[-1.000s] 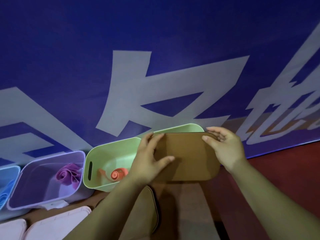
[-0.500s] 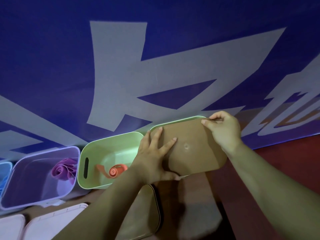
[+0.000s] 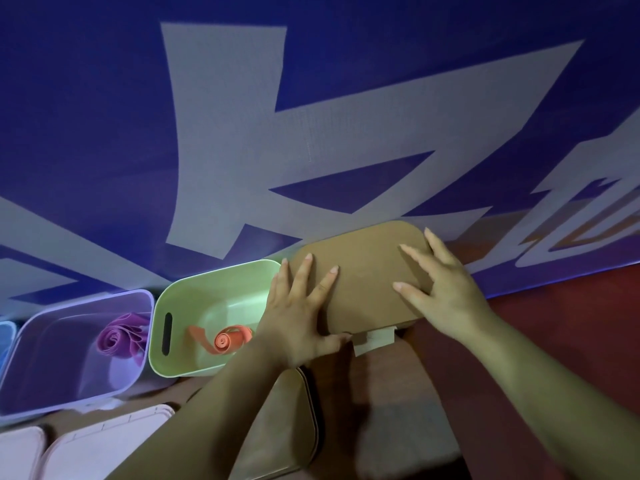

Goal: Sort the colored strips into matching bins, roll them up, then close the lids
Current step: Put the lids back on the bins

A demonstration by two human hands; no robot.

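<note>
Left hand (image 3: 298, 317) and right hand (image 3: 440, 292) press straight, released fingers on the brown lid (image 3: 363, 271), centre right; green bin (image 3: 207, 306) and purple bin (image 3: 69, 327), lower left, lack lids.

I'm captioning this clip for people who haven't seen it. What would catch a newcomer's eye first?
The left hand and right hand lie flat, fingers spread, on a brown lid at centre right. Left of it an open green bin holds a rolled orange strip, and a purple bin beyond holds a purple strip. Behind rises a blue banner with huge pale characters.
</note>
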